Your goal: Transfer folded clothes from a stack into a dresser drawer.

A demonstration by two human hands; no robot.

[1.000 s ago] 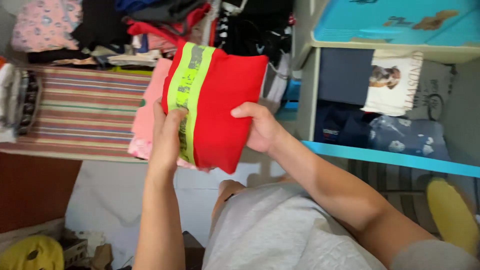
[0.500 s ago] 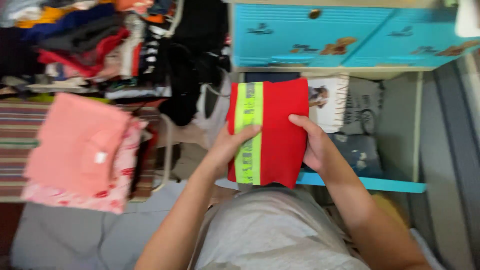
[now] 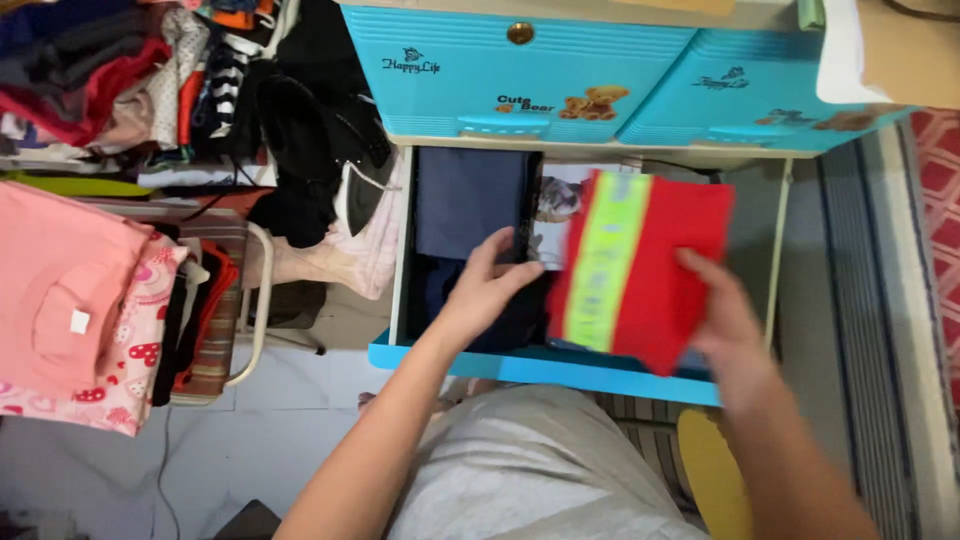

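My right hand (image 3: 727, 325) holds a folded red garment with a yellow-green reflective stripe (image 3: 640, 268) over the open blue drawer (image 3: 520, 366). My left hand (image 3: 487, 285) has let go of it and rests with fingers spread on the dark folded clothes (image 3: 470, 200) at the left side of the drawer. A white folded piece with a dog print (image 3: 556, 205) lies in the drawer behind the red garment.
Closed blue drawers (image 3: 500, 70) sit above the open one. A folded pink stack (image 3: 70, 300) lies at the left on a striped surface, with a heap of mixed clothes (image 3: 150, 80) behind it. A yellow object (image 3: 712, 470) is at the lower right.
The view swung right toward the drawer unit. The red garment moved right over the drawer; my left hand released it and went onto the dark clothes.
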